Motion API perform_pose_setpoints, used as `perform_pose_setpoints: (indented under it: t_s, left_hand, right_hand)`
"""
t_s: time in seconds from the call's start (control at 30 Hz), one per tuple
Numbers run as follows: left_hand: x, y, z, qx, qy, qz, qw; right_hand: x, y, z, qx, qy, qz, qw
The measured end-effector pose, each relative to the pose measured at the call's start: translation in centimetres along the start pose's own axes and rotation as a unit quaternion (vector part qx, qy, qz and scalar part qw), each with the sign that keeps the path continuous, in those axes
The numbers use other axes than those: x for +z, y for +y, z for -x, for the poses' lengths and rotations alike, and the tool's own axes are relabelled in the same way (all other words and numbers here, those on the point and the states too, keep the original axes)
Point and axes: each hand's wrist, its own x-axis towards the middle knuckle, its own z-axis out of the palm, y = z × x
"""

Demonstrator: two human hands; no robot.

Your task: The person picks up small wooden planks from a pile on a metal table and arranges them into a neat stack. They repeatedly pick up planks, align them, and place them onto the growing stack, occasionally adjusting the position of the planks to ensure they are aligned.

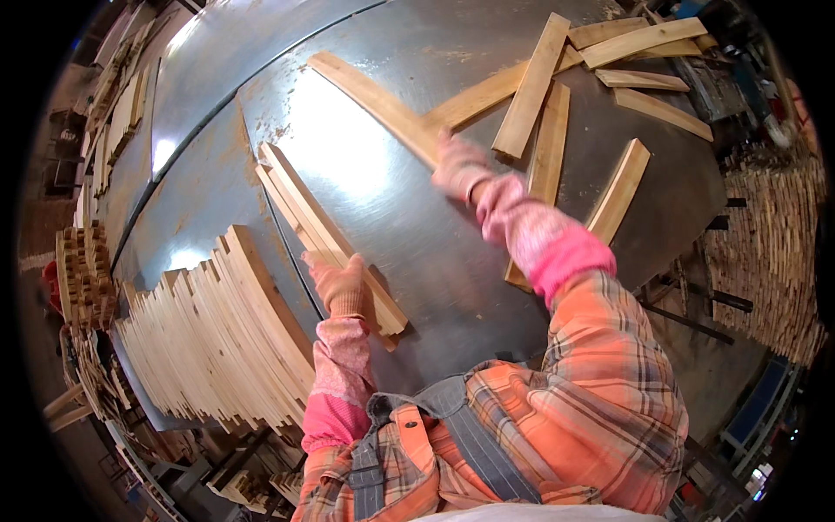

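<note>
My left hand (337,285), in an orange glove, is closed around a few pale wooden slats (309,216) that lie side by side on the metal table (391,252). Farther off and to the right, my gloved right hand (461,167) grips the near end of a single wooden slat (370,97), which slants away to the far left. Its fingers are slightly blurred and partly hidden behind the hand. Just beyond that hand, another slat (487,94) meets the held one.
A long row of slats standing close together (217,326) occupies the table's left side. Loose slats (532,87) lie scattered at the far right, some crossing. A seam (204,126) runs across the tabletop. Stacked wood (765,252) stands beyond the right edge.
</note>
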Motion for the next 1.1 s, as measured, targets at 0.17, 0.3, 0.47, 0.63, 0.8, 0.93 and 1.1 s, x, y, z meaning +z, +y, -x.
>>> perform_pose_setpoints:
  t_s: [0.17,0.3,0.47,0.63,0.8,0.93,1.1]
  left_hand:
    - [0.8,-1.7,-1.4,0.082,0.037,0.016,0.996]
    - [2.5,-1.4,-1.4,0.09,0.019,-0.131,0.987]
    - [0.1,0.5,-0.7,0.014,-0.003,-0.144,0.989]
    - [-5.3,-2.1,-1.1,-0.034,-0.175,0.523,0.834]
    - [-6.7,-7.5,-2.3,0.039,-0.414,0.817,0.399]
    - [-5.7,-5.8,-1.6,0.032,-0.369,0.865,0.338]
    - [-9.2,-8.6,0.0,-0.005,-0.345,0.823,0.45]
  right_hand:
    - [5.8,-4.0,15.5,-0.128,-0.261,-0.177,0.94]
    - [1.4,-4.2,13.5,-0.091,-0.177,-0.115,0.973]
    - [-4.7,5.4,-2.0,0.2,0.148,0.003,0.968]
    - [-0.1,9.8,-6.7,0.227,0.118,-0.079,0.964]
    - [0.0,8.6,-6.3,0.232,0.08,-0.25,0.937]
    - [-0.4,10.8,-1.0,0.043,0.037,-0.451,0.891]
    - [1.3,3.3,10.6,-0.1,-0.088,-0.609,0.782]
